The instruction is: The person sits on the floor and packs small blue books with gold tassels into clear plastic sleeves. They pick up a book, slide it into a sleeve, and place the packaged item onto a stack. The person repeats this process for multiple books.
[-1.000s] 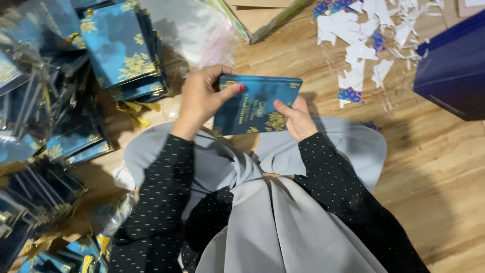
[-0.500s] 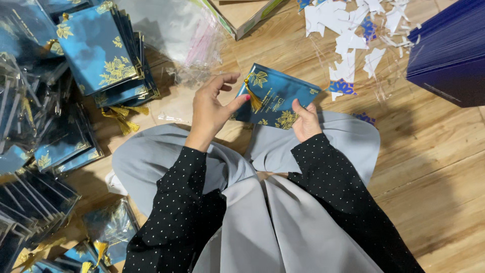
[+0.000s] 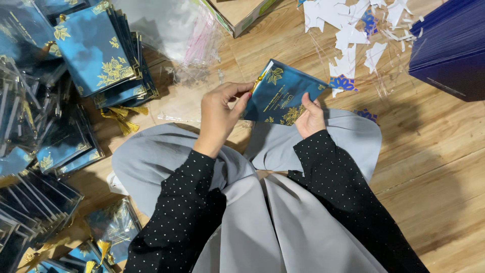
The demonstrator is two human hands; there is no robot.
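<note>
I've tilted the blue card [image 3: 283, 98] up on its corner, left hand [image 3: 221, 114] pinching its gold tassel edge, right hand [image 3: 309, 117] gripping the bottom.

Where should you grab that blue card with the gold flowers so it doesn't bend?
Probably by its edges, one hand from each side. The blue card is thin, flat and tilted up. The left hand pinches the edge by the gold cord, and the right hand props the lower edge from underneath, which keeps fingers off the printed face.
</note>
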